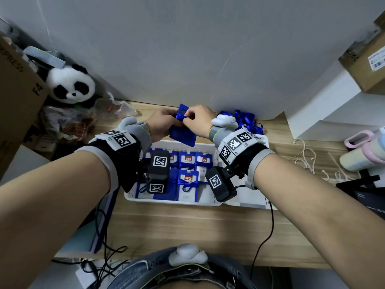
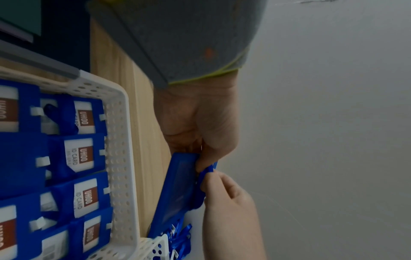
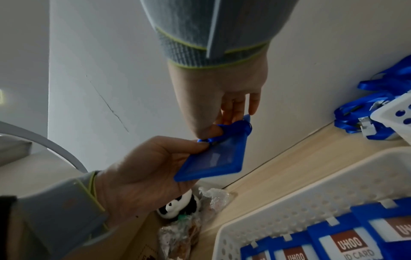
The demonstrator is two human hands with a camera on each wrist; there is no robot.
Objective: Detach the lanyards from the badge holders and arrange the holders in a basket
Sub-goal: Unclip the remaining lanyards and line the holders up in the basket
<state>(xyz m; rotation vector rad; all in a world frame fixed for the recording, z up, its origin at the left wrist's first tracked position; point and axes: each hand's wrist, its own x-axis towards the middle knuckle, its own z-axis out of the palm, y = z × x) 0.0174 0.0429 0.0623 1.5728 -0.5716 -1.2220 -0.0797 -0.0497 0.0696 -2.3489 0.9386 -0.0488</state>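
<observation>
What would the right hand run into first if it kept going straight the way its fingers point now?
Right hand points forward-left at the blue badge holder it already pinches at the top; just beyond is the left hand, then probably the wall, though depth is unclear.

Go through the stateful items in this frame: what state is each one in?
Held holder: lifted above the basket, lanyard still attached.
Lanyard: pinched at the holder's top.
Left hand: grips the holder.
Right hand: pinches the lanyard.
Basket: holds packaged holders.
Lanyard pile: loose, behind the basket.
</observation>
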